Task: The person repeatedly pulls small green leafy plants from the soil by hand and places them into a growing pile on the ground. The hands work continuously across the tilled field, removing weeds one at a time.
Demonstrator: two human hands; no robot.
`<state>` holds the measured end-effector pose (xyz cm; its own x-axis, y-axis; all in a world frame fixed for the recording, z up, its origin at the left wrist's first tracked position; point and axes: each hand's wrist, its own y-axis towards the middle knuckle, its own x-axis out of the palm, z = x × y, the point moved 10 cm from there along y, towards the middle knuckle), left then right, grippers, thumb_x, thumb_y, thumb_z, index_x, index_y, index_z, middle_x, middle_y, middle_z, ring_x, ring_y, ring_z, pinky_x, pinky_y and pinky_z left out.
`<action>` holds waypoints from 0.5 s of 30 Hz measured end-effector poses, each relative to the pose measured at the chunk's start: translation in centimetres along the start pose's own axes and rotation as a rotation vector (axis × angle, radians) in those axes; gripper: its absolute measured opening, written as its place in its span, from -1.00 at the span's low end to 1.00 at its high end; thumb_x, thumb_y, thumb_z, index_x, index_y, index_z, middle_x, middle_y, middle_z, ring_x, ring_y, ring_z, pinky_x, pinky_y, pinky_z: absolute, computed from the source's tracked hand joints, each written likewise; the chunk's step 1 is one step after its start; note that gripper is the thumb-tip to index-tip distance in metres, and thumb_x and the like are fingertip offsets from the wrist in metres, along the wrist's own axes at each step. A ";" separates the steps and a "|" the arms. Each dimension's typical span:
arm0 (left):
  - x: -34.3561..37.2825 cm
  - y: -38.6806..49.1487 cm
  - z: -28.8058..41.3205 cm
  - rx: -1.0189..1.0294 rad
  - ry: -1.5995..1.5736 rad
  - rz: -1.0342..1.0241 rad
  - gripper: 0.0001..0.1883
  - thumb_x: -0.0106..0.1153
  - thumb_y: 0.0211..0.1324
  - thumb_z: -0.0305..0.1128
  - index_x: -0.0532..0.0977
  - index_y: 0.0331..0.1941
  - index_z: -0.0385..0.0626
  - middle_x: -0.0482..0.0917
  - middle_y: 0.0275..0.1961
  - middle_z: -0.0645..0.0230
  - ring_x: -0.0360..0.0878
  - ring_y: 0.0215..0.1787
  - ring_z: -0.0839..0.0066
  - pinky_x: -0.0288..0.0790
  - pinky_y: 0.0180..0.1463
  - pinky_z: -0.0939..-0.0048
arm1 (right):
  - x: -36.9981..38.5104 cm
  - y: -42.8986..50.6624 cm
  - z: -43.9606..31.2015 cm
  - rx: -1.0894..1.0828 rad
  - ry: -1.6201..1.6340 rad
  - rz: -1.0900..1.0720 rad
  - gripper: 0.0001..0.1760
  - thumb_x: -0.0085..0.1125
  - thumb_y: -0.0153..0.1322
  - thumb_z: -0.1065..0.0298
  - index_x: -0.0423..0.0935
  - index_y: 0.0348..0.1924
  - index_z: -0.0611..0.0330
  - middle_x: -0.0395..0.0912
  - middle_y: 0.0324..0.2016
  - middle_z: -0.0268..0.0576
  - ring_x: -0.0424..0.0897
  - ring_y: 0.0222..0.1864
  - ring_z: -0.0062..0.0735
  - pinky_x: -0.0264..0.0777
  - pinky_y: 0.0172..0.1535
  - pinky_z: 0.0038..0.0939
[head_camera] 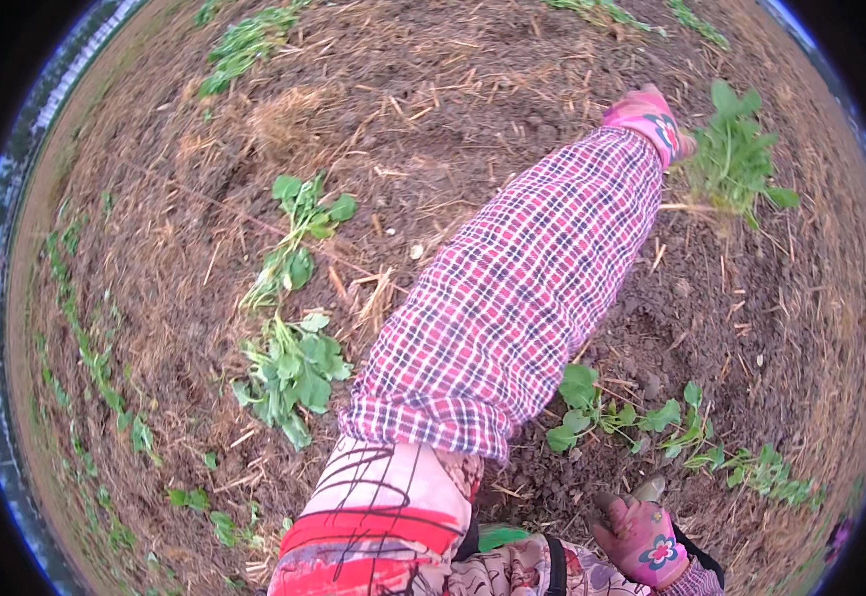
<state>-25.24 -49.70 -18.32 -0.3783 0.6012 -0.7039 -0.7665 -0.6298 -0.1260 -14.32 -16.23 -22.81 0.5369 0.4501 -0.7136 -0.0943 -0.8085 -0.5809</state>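
My left hand (649,125), in a pink glove with a flower print, reaches far out to the upper right. Its thumb points towards a blurred bunch of leafy green seedlings (735,153), right beside it; whether they touch is unclear. The finger ends are partly hidden behind the hand. A checked sleeve cover (507,290) runs along that arm. Low at the right, my right hand (641,540) wears a matching soiled glove, its fingers apart with nothing visible in them. Just beyond it, a line of seedlings (660,417) lies on the soil.
Straw-strewn brown soil (433,149) surrounds me. Loose seedling bunches lie to the left, one wilted (295,372) and another (295,238) above it. A thin string (254,220) crosses the ground. More plants (247,45) lie farther off, and rows (90,350) run at far left.
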 end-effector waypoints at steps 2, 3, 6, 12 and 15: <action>-0.7 -2.3 -4.6 0.015 0.017 0.086 -0.26 0.19 0.13 -0.10 0.16 0.33 -0.11 0.25 0.33 0.04 0.21 0.36 0.17 0.09 0.41 0.06 | 0.3 0.1 -0.1 0.012 -0.080 -0.014 -0.64 0.26 0.25 0.26 0.48 -0.12 0.13 0.58 -0.45 0.03 0.58 -0.39 0.07 0.46 -0.34 -0.08; -1.2 -3.8 -9.0 -0.052 0.026 0.126 -0.26 0.20 0.12 -0.13 0.14 0.34 -0.09 0.22 0.35 0.05 0.18 0.39 0.17 0.07 0.42 0.07 | 1.5 0.1 0.0 0.002 -0.182 -0.112 -0.54 0.24 0.27 0.17 0.42 -0.01 0.09 0.56 -0.33 0.06 0.56 -0.30 0.06 0.45 -0.26 -0.09; -4.4 -12.7 -26.4 -0.413 0.065 0.238 -0.26 0.21 0.13 -0.16 0.12 0.36 0.03 0.17 0.40 0.14 0.14 0.42 0.20 0.05 0.46 0.15 | 4.7 0.1 1.6 0.039 -0.320 -0.316 -0.39 0.18 0.33 -0.01 0.33 0.18 0.03 0.51 -0.11 0.12 0.52 -0.10 0.05 0.41 -0.11 -0.10; -11.6 -38.5 -52.2 -1.206 0.317 0.267 -0.16 0.30 0.01 -0.08 0.12 0.37 0.10 0.14 0.42 0.23 0.11 0.43 0.25 0.09 0.43 0.09 | 5.8 3.0 2.8 0.069 -0.210 -0.095 -0.63 0.27 0.25 0.23 0.48 -0.12 0.12 0.59 -0.39 0.05 0.58 -0.32 0.09 0.47 -0.25 -0.08; -11.4 -39.4 -56.8 -1.188 0.496 0.092 -0.07 0.35 -0.05 -0.07 0.06 0.40 0.17 0.10 0.45 0.32 0.07 0.46 0.27 0.04 0.45 0.13 | 7.2 5.2 3.6 0.140 -0.263 -0.205 -0.61 0.25 0.25 0.18 0.48 -0.10 0.10 0.58 -0.40 0.05 0.58 -0.31 0.08 0.45 -0.24 -0.06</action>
<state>38.75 -59.70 -45.06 0.0238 0.4477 -0.8939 0.2783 -0.8618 -0.4242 -13.97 -15.89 -32.37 0.3242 0.6945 -0.6423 -0.1302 -0.6397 -0.7575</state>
